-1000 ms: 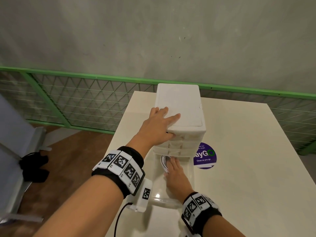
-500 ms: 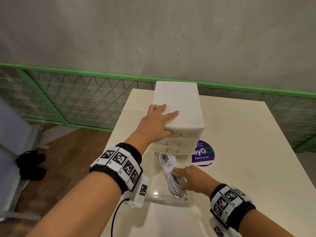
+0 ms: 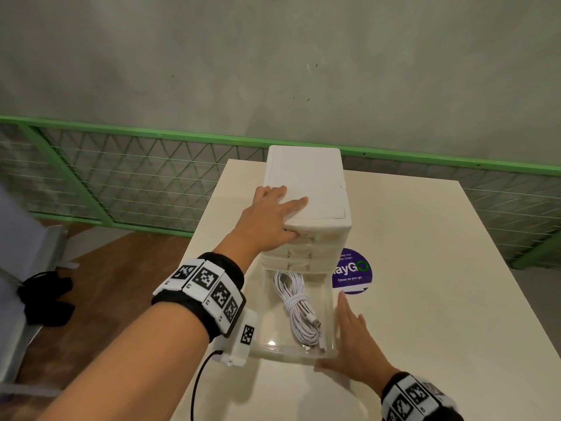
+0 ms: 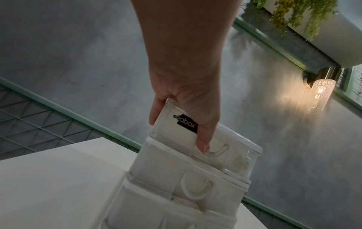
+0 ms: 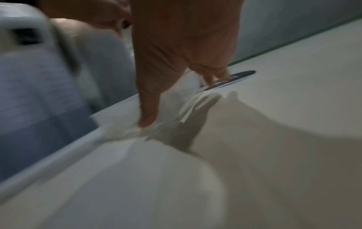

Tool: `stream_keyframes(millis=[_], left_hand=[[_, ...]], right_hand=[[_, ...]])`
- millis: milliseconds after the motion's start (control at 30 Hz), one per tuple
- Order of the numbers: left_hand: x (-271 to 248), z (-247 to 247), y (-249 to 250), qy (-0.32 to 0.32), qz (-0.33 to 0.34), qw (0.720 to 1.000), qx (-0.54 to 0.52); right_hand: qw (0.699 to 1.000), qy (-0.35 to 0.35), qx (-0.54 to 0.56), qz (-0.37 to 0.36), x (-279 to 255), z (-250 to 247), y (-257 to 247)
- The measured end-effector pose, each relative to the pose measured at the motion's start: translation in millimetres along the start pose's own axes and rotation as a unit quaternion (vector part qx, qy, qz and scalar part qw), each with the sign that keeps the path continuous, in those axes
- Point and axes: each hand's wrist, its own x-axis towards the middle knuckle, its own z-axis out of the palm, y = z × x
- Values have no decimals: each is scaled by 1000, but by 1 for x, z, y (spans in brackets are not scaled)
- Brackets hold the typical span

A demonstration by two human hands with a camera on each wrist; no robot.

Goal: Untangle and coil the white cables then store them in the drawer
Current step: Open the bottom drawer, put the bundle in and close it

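On the cream tabletop (image 3: 425,268), left hand (image 3: 267,221) lies flat atop the white plastic drawer unit (image 3: 306,189), grip released, thumb on its front. Right hand (image 3: 358,350), fingers straight, presses the pulled-out clear bottom drawer (image 3: 331,314); the coiled white cable bundle (image 3: 299,311) lies inside.

- Purple round sticker (image 3: 352,273) on the cream table (image 3: 425,299), partly hidden behind the drawer unit (image 3: 306,189): large letters "ayG" and a green ring-shaped "O", below them "Clean as you go", above them small print ending "clean."; rest of that line too small to read.
- Black label (image 4: 185,124) on the clear front of the top drawer (image 4: 176,136), partly covered by the left hand (image 4: 188,99): white letters "abox".
- Black-and-white square code markers on both wristbands (image 3: 206,287); no readable letters.
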Motion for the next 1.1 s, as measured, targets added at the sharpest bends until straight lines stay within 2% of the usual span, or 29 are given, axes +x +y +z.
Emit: stream_keyframes(millis=[167,300,800,933,967,1033,1100], left_hand=[[0,0,0,3,-1,1000,7],[-1,0,0,0,-2,1000,4],[-1,0,1,1,-3,1000,20],[0,1,1,2,-4,1000,24],[0,0,1,3,-5,1000,22],[1,0,2,3,-7,1000,19],[0,0,2,0,-8,1000,17]], right_hand=[[988,-10,151,-4,11,-3,3],[978,11,207,-5,10,-3,4],[975,60,211,25,11,6,-10],[981,80,179,9,12,6,-12],[987,90,135,-11,12,5,-15],[994,93,-24,-42,15,1,-30],[985,47,-152,-66,23,-2,-47]])
